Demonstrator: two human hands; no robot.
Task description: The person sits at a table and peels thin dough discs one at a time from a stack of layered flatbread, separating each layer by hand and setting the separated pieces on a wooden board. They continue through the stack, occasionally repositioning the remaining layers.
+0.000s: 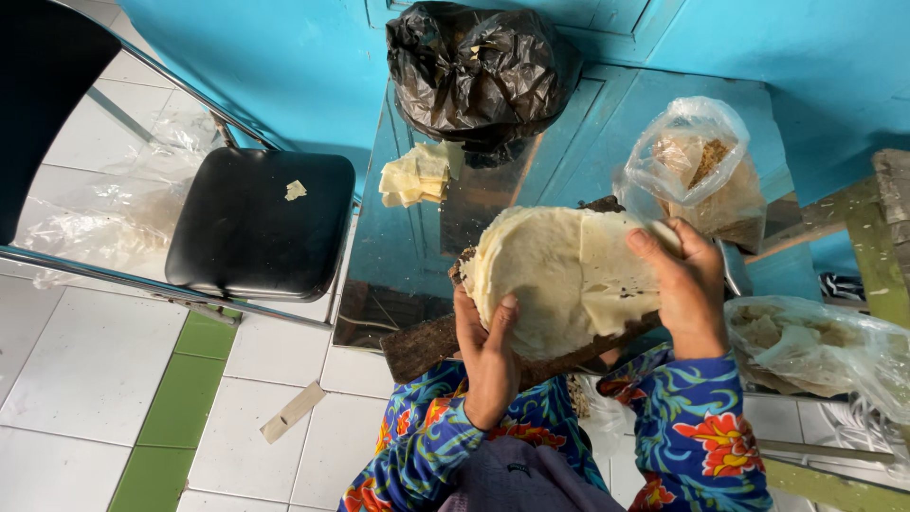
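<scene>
Work surface: reflective glass table (pixel 417 237) against a turquoise wall (pixel 284 57), white tiled floor (pixel 76 370).
Left hand (pixel 488 356) and right hand (pixel 687 289) each curl loosely around the edges of a stack of pale round wrappers (pixel 559 275), resting on a dark wooden board (pixel 427 346). Black chair (pixel 261 223) stands left; black bag (pixel 474 71) on table behind.

Both forearms, in blue floral sleeves, reach forward from the bottom of the view. The left hand (pixel 488 356) is raised with its thumb pressed upward and fingers hidden. The right hand (pixel 687 289) lies palm down, fingers curled loosely forward.
</scene>
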